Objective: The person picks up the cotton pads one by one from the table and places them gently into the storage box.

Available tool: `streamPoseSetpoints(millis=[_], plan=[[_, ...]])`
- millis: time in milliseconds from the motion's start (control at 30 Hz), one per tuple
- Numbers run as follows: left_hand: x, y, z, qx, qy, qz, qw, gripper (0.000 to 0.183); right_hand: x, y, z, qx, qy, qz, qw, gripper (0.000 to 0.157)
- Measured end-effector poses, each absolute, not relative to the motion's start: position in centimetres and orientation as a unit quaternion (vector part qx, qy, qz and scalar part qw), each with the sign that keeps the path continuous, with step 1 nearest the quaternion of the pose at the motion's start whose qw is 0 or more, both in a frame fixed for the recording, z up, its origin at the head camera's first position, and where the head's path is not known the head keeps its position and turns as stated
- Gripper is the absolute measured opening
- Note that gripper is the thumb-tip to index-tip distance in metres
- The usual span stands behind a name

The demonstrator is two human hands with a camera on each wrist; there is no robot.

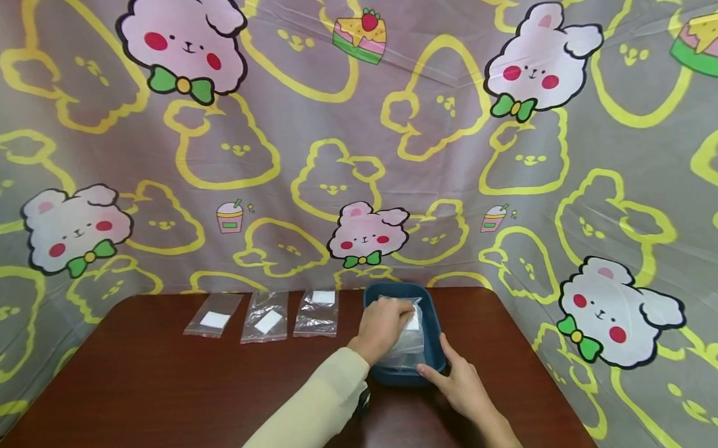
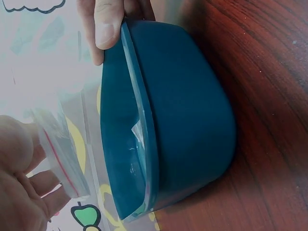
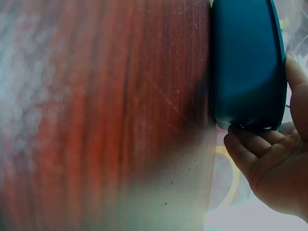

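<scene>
My left hand [image 1: 381, 327] pinches a clear zip bag [image 1: 412, 338] above the dark blue plastic bin [image 1: 436, 323]. In the left wrist view a red seal line runs along this zip bag [image 2: 62, 161], beside the fingers of the left hand [image 2: 21, 178]. At the bin's near right corner, my right hand [image 1: 463, 385] grips the rim, thumb on top and fingers outside the wall. The right wrist view shows the right hand [image 3: 274, 154] against the end of the bin [image 3: 248, 62]. A bit of clear plastic with white [image 2: 138, 132] shows inside the bin; its contents are mostly hidden.
Three clear zip bags, a left one [image 1: 215, 320], a middle one [image 1: 265, 322] and a right one [image 1: 323, 296], lie on the brown table [image 1: 204, 392], each with a white piece. A patterned cloth [image 1: 309, 242] hangs behind and at both sides.
</scene>
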State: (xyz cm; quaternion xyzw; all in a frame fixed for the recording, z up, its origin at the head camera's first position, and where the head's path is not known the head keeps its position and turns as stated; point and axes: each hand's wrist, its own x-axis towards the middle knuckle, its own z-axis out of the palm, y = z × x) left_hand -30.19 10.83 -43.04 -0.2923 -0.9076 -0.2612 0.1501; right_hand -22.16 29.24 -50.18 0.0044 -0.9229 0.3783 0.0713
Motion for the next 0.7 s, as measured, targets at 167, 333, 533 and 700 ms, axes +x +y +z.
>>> streamPoseSetpoints(millis=[167,333,533,700], plan=[[-30.35,11.17,-43.27,-0.29,-0.911,-0.254,0.145,0.019,-22.22,29.24,-50.18,0.004,-0.922,0.38,0.072,0.098],[-30.33,11.39,-43.22,-0.29,-0.914,-0.248,0.14,0.021,-22.19,29.23,-50.07,-0.003,-0.921,0.384,0.064,0.097],[-30.34,11.49,-43.09,-0.288,-0.916,-0.244,0.135,0.023,-22.21,29.18,-50.0,-0.004,-0.92,0.387,0.059,0.098],[-30.34,11.38,-43.23,-0.296,-0.912,-0.244,0.145,0.024,-22.18,29.15,-49.98,-0.003,-0.921,0.385,0.062,0.097]])
